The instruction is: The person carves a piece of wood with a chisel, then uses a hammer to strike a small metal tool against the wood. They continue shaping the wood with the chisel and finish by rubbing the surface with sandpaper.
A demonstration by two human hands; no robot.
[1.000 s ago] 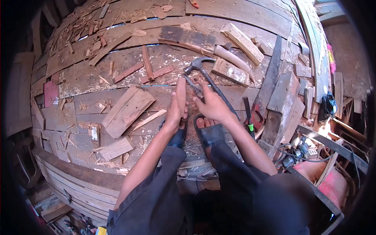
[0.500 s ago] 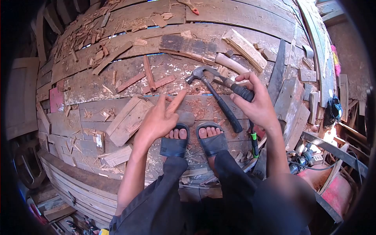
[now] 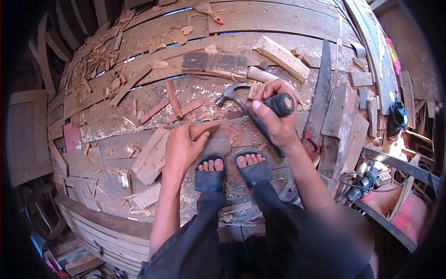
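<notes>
My left hand (image 3: 182, 145) is closed round a small reddish-brown piece of wood (image 3: 206, 128), held low over the floor with its narrow end to the right. My right hand (image 3: 278, 116) grips a chisel by its black-wrapped handle (image 3: 280, 105). The chisel's blade (image 3: 236, 114) points left, close to the end of the wood. Behind and under my right hand lies a claw hammer (image 3: 227, 94), its dark handle partly covered by the hand. Several thin reddish sticks (image 3: 173, 98) lie crossed on the floor beyond my left hand.
Wood shavings (image 3: 248, 132) cover the plank floor before my sandalled feet (image 3: 211, 173). Thick wood blocks (image 3: 153, 156) lie at left, a handsaw (image 3: 320, 93) and a heavy beam (image 3: 338, 125) at right. A paintbrush (image 3: 213, 16) lies far off; a corded power tool (image 3: 364, 181) is lower right.
My right hand has moved left and turned the chisel, its blade now near the wood. My left hand's fingers have closed more around the piece. The view has shifted slightly.
</notes>
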